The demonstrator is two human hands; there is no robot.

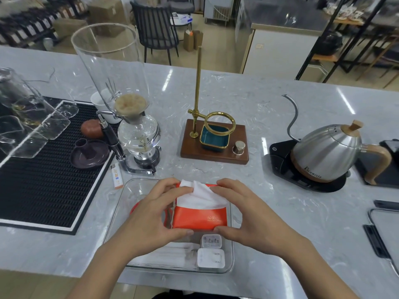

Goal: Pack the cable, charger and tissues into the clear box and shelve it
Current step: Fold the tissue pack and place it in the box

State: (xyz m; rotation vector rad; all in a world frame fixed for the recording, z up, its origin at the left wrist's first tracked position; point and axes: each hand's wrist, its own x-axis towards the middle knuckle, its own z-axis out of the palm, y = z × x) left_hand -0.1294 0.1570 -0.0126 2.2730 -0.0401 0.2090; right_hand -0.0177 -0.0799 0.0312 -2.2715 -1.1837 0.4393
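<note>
A clear box (pixel 231 251) sits at the counter's near edge. Inside it, an orange tissue pack (pixel 199 220) with a white tissue sticking out of its top is held from both sides. My left hand (pixel 151 214) grips its left side and my right hand (pixel 246 214) grips its right side, thumbs at the pack's near edge. A white charger (pixel 210 257) with its prongs showing lies in the box's near right corner, its reflection just above it. A white cable (pixel 170 255) lies coiled in the box's near left part, partly hidden by my left wrist.
A siphon coffee maker (pixel 138 134) and a lighter (pixel 116 176) stand left of the box, beside a black drip mat (pixel 43 180). A brass pour-over stand (pixel 213 137) is behind it. A steel kettle (pixel 326 152) on its base sits to the right, a tray (pixel 386 231) at far right.
</note>
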